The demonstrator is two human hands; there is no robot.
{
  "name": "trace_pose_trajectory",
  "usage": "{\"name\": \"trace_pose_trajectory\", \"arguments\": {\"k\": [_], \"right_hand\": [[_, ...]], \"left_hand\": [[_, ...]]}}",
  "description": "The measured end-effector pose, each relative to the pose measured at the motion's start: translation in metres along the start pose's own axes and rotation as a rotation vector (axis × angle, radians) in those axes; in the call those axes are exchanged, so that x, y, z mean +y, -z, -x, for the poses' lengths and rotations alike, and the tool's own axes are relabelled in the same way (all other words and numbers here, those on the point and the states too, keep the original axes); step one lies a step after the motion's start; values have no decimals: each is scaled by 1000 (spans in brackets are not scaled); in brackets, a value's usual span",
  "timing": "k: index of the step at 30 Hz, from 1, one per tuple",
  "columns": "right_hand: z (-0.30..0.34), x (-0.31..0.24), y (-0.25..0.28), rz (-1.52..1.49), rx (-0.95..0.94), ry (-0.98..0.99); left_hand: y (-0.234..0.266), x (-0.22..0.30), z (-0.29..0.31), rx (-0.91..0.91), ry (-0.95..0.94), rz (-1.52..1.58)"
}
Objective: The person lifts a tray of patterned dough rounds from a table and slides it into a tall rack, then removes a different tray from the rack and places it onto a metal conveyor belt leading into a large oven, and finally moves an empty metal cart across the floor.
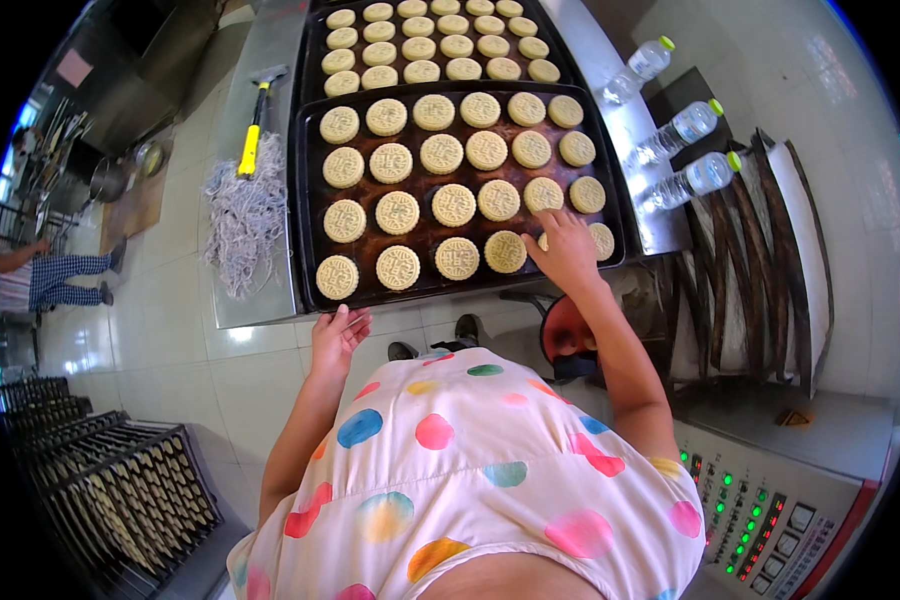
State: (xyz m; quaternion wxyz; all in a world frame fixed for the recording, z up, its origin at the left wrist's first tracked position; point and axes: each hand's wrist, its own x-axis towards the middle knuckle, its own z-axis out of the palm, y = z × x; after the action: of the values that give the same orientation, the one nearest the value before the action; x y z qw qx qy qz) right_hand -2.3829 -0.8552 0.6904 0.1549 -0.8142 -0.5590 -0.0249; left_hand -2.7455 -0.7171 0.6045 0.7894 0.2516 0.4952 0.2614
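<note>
A dark baking tray [307, 190] holds rows of pale round mooncakes [453, 205] with stamped patterns on top. My right hand [567, 247] is over the front row near the tray's right corner. Its thumb and fingers close around a mooncake [543, 242], which is mostly hidden beneath them. Just left of the thumb lies another mooncake [505, 252]. My left hand [339, 338] is at the tray's front left edge, below the corner mooncake [337, 277]. Its fingers are loosely bent and apart, and nothing shows in them.
Behind the near tray lies a second tray of mooncakes [420, 48]. A scraper with a yellow handle [251, 150] and a string mop head [245, 225] are at left. Three bottles [692, 123] stand at right. A control panel [760, 510], tray rack [135, 500] and another person [60, 278] are farther off.
</note>
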Motion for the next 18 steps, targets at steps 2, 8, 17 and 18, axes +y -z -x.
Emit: {"name": "trace_pose_trajectory", "arguments": {"k": [2,8,17,18], "right_hand": [[-17,-18,-5,-34,61,106],[-49,-37,-20,-22,58,159],[-70,-34,-28,-14,11,177],[-75,-42,-31,-17,14,206]], "left_hand": [[0,0,0,-41,-15,15],[-5,3,1,-40,-47,-4],[-10,15,9,-62,-74,-19],[-10,16,9,-79,-86,-24]]}}
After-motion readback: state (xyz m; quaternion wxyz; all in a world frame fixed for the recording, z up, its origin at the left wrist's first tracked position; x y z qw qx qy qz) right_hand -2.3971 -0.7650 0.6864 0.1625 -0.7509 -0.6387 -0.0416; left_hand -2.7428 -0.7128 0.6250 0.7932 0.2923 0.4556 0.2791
